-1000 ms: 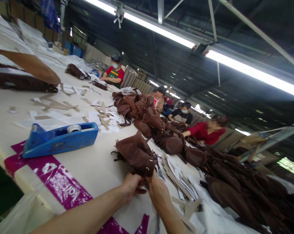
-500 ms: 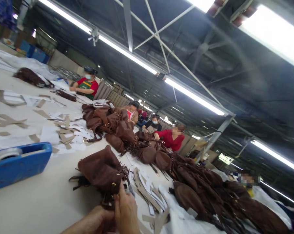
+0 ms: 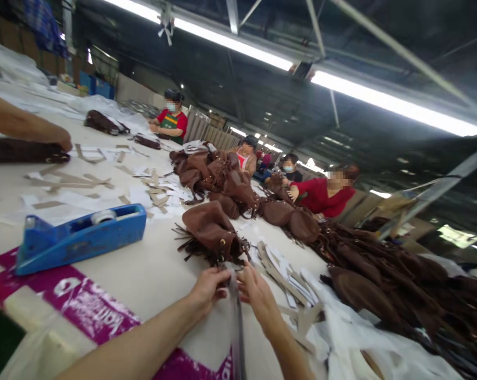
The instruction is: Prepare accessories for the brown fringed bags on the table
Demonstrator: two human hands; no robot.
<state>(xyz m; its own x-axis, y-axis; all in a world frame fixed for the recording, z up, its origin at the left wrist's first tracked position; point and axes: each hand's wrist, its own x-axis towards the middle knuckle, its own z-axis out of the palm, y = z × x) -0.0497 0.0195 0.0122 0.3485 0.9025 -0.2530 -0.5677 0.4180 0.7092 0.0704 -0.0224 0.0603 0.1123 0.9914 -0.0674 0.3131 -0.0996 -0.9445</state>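
A brown fringed leather bag [image 3: 212, 224] with brass rings lies on the table in front of me. At its near edge my left hand [image 3: 209, 289] is closed, fingertips pinching the upper end of a long greyish strap [image 3: 236, 327]. The strap hangs down toward me, looks wrapped in something shiny, and is blurred. My right hand [image 3: 256, 290] is on the other side of the strap, with fingers curled by the bag's near right corner. What its fingertips hold is too small to tell.
A blue tape dispenser [image 3: 84, 240] stands at left beside purple printed plastic [image 3: 80, 301]. Paper strips [image 3: 282, 274] lie right of the bag. Brown bags [image 3: 361, 285] are heaped along the right. Another person's arm [image 3: 25, 124] reaches over a brown bag at far left; co-workers stand opposite.
The view has swung left and down. My hands have come apart, and the long strap now shows between them. Another person's arm has appeared at far left.
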